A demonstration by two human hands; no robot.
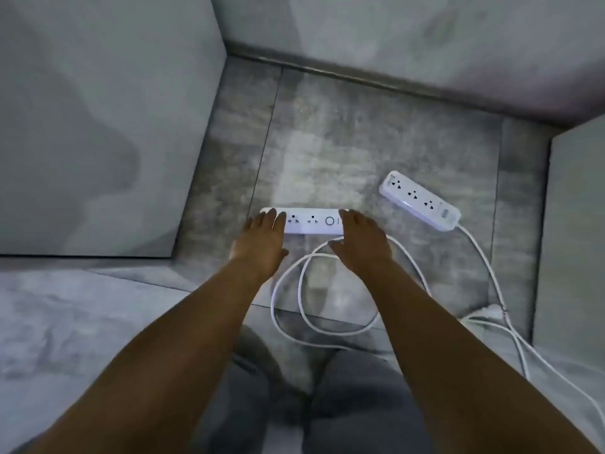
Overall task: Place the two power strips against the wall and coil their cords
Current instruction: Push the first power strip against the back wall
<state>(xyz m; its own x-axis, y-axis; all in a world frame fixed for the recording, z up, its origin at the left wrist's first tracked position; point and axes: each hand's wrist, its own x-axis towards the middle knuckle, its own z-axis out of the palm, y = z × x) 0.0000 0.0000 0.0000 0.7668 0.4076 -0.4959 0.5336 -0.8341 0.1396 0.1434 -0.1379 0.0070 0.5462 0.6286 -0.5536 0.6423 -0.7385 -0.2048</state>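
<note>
A white power strip (312, 221) lies flat on the grey tiled floor, well short of the far wall (393, 37). My left hand (260, 239) covers its left end with straight fingers. My right hand (361, 239) lies over its right end, fingers straight, thumb near the cord. Its white cord (302, 290) loops loosely on the floor between my forearms. A second white power strip (420, 199) lies at an angle to the right, touched by neither hand. Its cord (491, 276) trails toward the lower right.
A dark baseboard (360, 77) runs along the foot of the far wall. A grey panel (98, 126) stands at the left and another grey surface (576, 240) at the right. A plug or cord bundle (484, 314) lies at the right. My knees (327, 404) are at the bottom.
</note>
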